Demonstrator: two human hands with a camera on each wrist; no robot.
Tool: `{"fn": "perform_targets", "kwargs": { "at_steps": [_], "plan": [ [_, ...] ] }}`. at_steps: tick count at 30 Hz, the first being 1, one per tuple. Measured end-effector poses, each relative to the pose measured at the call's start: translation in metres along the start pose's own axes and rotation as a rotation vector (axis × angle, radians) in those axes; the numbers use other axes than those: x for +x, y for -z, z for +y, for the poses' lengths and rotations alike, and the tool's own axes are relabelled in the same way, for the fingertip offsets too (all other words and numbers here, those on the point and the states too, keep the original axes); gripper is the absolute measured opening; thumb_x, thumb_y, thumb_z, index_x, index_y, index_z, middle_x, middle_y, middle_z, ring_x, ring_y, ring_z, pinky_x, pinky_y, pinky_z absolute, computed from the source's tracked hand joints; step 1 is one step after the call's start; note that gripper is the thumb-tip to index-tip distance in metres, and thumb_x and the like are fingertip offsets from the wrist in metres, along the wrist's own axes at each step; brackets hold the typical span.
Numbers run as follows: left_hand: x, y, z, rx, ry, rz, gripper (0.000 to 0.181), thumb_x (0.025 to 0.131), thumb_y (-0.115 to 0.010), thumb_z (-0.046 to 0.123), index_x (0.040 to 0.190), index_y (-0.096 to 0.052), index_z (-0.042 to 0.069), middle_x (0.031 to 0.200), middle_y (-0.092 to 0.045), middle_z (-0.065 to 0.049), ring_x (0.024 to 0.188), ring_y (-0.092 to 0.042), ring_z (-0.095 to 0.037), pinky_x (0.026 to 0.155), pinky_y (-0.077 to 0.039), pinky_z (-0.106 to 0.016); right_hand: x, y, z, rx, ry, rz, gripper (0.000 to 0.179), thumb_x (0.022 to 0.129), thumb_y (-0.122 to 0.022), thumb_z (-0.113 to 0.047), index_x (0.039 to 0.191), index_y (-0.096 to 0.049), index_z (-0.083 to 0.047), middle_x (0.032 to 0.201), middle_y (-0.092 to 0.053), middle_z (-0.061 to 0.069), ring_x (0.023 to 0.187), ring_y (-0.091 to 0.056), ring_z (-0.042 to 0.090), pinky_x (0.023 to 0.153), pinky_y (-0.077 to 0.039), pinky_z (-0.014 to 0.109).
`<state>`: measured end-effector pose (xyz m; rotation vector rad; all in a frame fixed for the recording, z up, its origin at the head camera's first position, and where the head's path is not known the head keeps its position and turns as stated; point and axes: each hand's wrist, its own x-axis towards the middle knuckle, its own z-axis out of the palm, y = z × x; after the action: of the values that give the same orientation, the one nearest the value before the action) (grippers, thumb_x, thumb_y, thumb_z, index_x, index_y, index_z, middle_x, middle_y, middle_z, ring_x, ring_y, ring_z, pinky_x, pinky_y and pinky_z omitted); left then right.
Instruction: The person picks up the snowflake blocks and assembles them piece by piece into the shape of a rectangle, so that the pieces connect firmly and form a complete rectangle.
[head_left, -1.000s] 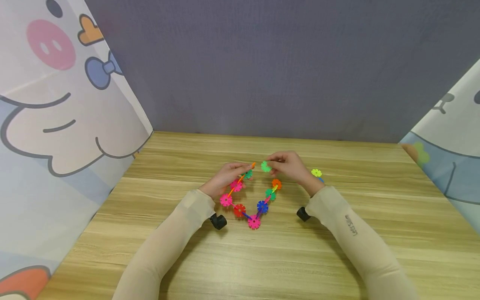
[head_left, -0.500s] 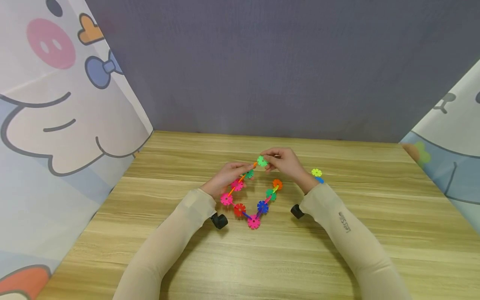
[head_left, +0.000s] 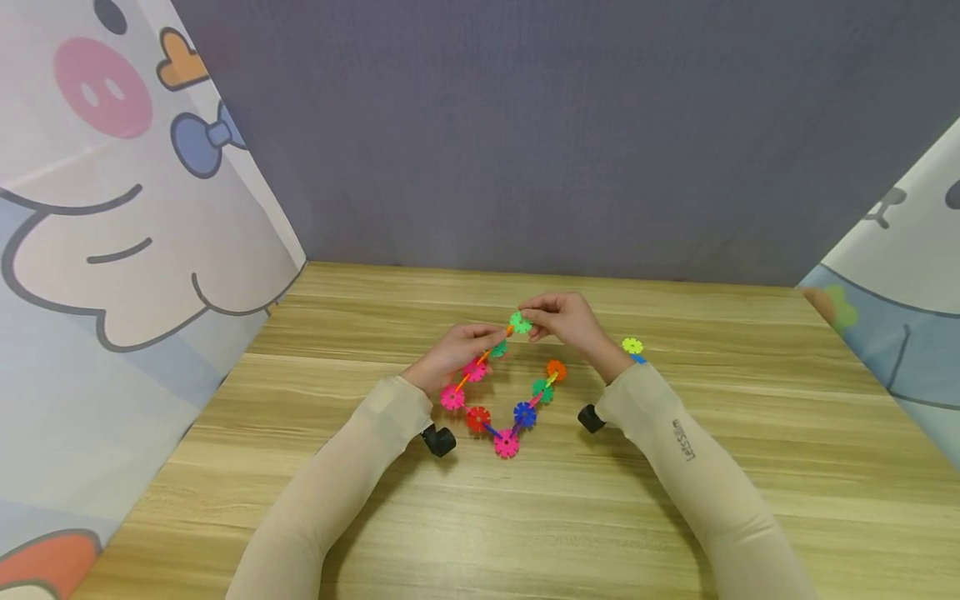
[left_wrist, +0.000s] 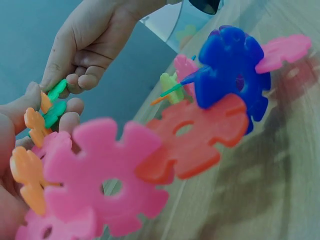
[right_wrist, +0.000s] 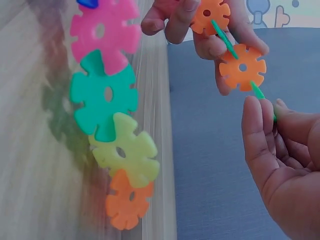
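A chain of colourful notched plastic snowflake discs curves above the table, with pink (head_left: 506, 443), red (head_left: 478, 419) and blue (head_left: 525, 414) discs along it. My left hand (head_left: 456, 354) holds its left end, around an orange disc (right_wrist: 243, 67). Between thumb and fingers, my right hand (head_left: 567, 322) pinches a light green disc (head_left: 521, 322). In the right wrist view that green disc is edge-on at the orange disc's rim; how deep it sits in a notch I cannot tell. The chain's other end is an orange disc (head_left: 556, 371), hanging free.
A loose yellow disc (head_left: 632, 345) and a blue disc (head_left: 638, 359) lie on the wooden table (head_left: 480, 525) beyond my right wrist. A grey panel (head_left: 525, 133) rises behind the table's far edge. Cartoon-printed sheets (head_left: 82, 242) stand at both sides.
My right hand has moved left and slightly away, bringing the light green disc from a small gap up to the orange disc. My left hand and the chain have hardly moved.
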<state>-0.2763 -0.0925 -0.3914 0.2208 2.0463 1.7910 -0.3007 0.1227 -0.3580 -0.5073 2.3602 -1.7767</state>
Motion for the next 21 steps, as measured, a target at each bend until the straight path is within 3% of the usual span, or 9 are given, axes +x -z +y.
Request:
{"fn": "perform_targets", "kwargs": {
  "at_steps": [5,9,11,16,18,21],
  "plan": [
    [0.0,-0.001,0.001,0.011,-0.019,-0.016,0.04,0.105,-0.054,0.025,0.138,-0.058,0.004,0.136,-0.06,-0.014,0.129,-0.051,-0.028,0.106,-0.042,-0.046,0.0,-0.001,0.003,0.0,0.013,0.005,0.023,0.098,-0.063,-0.005,0.111,-0.068,0.013,0.081,-0.07,0.01,0.063,-0.066,0.017,0.076,-0.057,0.054],
    [0.001,-0.001,0.002,-0.024,-0.015,-0.038,0.04,0.105,-0.053,0.022,0.14,-0.056,0.002,0.132,-0.061,-0.019,0.122,-0.058,-0.031,0.087,-0.053,-0.037,-0.001,-0.005,0.004,-0.037,0.053,0.029,0.02,0.097,-0.063,-0.003,0.109,-0.069,0.012,0.083,-0.071,0.013,0.062,-0.066,0.016,0.074,-0.057,0.056],
    [0.001,-0.001,0.002,-0.017,-0.013,-0.035,0.04,0.105,-0.053,0.022,0.14,-0.056,0.003,0.132,-0.062,-0.017,0.12,-0.06,-0.029,0.087,-0.053,-0.034,-0.001,-0.007,0.004,-0.065,0.07,0.043,0.019,0.097,-0.064,-0.002,0.108,-0.069,0.012,0.083,-0.07,0.014,0.061,-0.065,0.015,0.073,-0.057,0.055],
    [0.0,-0.001,0.0,0.017,-0.01,-0.017,0.037,0.105,-0.054,0.022,0.136,-0.06,0.003,0.126,-0.066,-0.016,0.118,-0.061,-0.026,0.102,-0.046,-0.041,-0.002,-0.012,0.005,-0.123,0.068,0.066,0.016,0.097,-0.063,-0.002,0.106,-0.07,0.01,0.081,-0.069,0.014,0.06,-0.062,0.011,0.072,-0.057,0.054],
    [0.0,-0.002,0.0,0.019,-0.008,-0.011,0.035,0.105,-0.054,0.022,0.134,-0.062,0.003,0.122,-0.067,-0.017,0.116,-0.062,-0.025,0.099,-0.048,-0.041,-0.003,-0.013,0.005,-0.139,0.062,0.069,0.015,0.097,-0.063,-0.001,0.105,-0.07,0.009,0.081,-0.069,0.013,0.06,-0.062,0.011,0.071,-0.058,0.054],
    [0.001,-0.002,-0.002,0.01,-0.011,-0.008,0.034,0.105,-0.054,0.021,0.133,-0.062,0.003,0.119,-0.068,-0.018,0.112,-0.063,-0.026,0.083,-0.053,-0.034,-0.003,-0.014,0.006,-0.153,0.062,0.072,0.015,0.097,-0.063,-0.001,0.105,-0.07,0.009,0.083,-0.069,0.014,0.061,-0.063,0.016,0.071,-0.058,0.053]
  ]
}}
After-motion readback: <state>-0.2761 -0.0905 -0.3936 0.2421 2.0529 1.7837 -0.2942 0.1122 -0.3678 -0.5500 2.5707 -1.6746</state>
